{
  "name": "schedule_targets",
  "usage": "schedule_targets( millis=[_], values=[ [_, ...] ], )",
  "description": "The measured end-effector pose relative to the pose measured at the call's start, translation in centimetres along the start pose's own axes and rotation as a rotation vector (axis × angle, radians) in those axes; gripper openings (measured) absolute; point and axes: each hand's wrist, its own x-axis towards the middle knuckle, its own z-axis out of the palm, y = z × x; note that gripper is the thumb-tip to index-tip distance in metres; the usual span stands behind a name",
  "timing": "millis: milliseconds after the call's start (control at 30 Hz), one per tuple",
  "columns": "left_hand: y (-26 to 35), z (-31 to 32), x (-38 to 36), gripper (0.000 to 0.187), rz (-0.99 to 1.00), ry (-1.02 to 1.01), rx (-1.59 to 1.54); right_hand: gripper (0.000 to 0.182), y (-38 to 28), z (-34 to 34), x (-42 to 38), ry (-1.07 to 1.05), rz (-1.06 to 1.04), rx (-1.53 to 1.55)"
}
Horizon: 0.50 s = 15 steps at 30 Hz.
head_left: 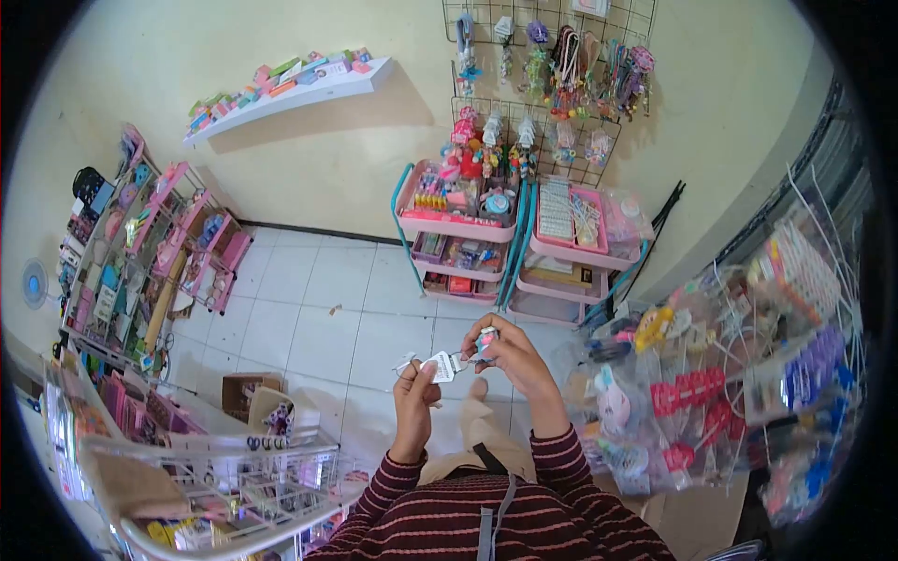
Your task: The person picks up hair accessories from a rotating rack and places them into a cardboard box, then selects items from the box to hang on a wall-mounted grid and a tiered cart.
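Note:
My left hand (412, 404), in front of my body, pinches a small white printed tag (443, 366) between thumb and fingers. Another whitish piece (404, 362) sticks out above those fingers. Close beside it, my right hand (517, 359) is closed around a small pink-and-white charm (486, 342); its fingers cover part of it. Thin metal parts show between the two hands, next to the tag. Both hands are held up over the white tiled floor.
Pink trolleys (458, 224) with small goods stand by the wall, below wire grids (538, 122) of hanging trinkets. Bagged items (692, 402) hang close on my right. A white wire rack (234, 467) is at my left, with a cardboard box (245, 393) beyond it.

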Motion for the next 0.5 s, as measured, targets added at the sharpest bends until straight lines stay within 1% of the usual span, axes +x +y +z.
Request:
schedule_targets(
  millis=[33,67,100,133,167,200,233,267,333,367,400,433,500],
  values=[
    [0.4,0.2,1.8,0.020,0.052,0.037,0.074,0.014,-0.2,-1.0,2.0,-0.051,-0.038,-0.177],
    [0.8,0.8,3.4,0.020,0.051,0.029,0.077,0.018,-0.6,-1.7,3.7,-0.100,-0.073,-0.354],
    [1.4,1.4,5.1,0.020,0.069,-0.003,0.106,0.023,-1.3,-2.2,5.4,-0.124,-0.086,-0.436],
    [2.0,1.9,6.9,0.021,0.093,-0.042,0.138,0.023,-1.6,-3.0,6.8,-0.112,-0.102,-0.430],
    [2.3,2.0,8.8,0.022,0.092,-0.105,0.230,0.023,-2.0,-4.0,8.4,-0.194,-0.016,-0.556],
    [2.5,2.5,10.6,0.022,0.104,-0.130,0.236,0.024,-2.6,-4.9,10.0,-0.273,0.070,-0.689],
    [2.5,2.9,12.4,0.022,0.164,-0.149,0.328,0.025,-3.3,-5.6,11.5,-0.380,0.055,-0.732],
    [2.4,3.2,14.1,0.022,0.221,-0.162,0.420,0.025,-3.7,-6.5,13.1,-0.368,0.037,-0.739],
    [2.4,4.0,16.5,0.019,0.221,-0.195,0.444,0.025,-4.0,-7.9,15.3,-0.515,0.047,-0.743],
    [2.3,4.6,17.3,0.018,0.248,-0.173,0.443,0.025,-4.1,-8.5,15.9,-0.465,0.013,-0.634],
    [2.2,5.2,18.0,0.017,0.279,-0.153,0.441,0.025,-4.3,-9.0,16.3,-0.454,0.026,-0.627],
    [2.0,5.4,18.9,0.017,0.272,-0.163,0.438,0.025,-4.8,-9.7,17.1,-0.338,0.032,-0.586],
    [1.5,5.4,20.8,0.027,0.136,-0.143,0.467,0.027,-5.2,-11.8,18.7,-0.123,0.022,-0.560]
  ],
)
